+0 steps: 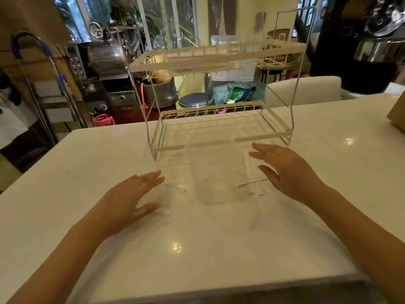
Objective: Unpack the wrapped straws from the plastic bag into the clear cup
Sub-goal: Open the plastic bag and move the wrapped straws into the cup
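A tall clear cup (213, 172) stands upright on the white table (197, 249), just in front of a two-tier rack. To its right lies a plastic bag of white wrapped straws (251, 172), flat on the table. My right hand (287, 172) hovers over the bag's right side, fingers spread, holding nothing. My left hand (129, 198) hangs over the table left of the cup, fingers apart and empty. A clear plastic piece (173, 188) lies by its fingertips; I cannot tell what it is.
A white and chrome two-tier dish rack (219, 128) stands behind the cup. A brown cardboard box (396, 117) sits at the table's far right edge. Beyond the table are a stool (195, 100), metal pots and kitchen machines.
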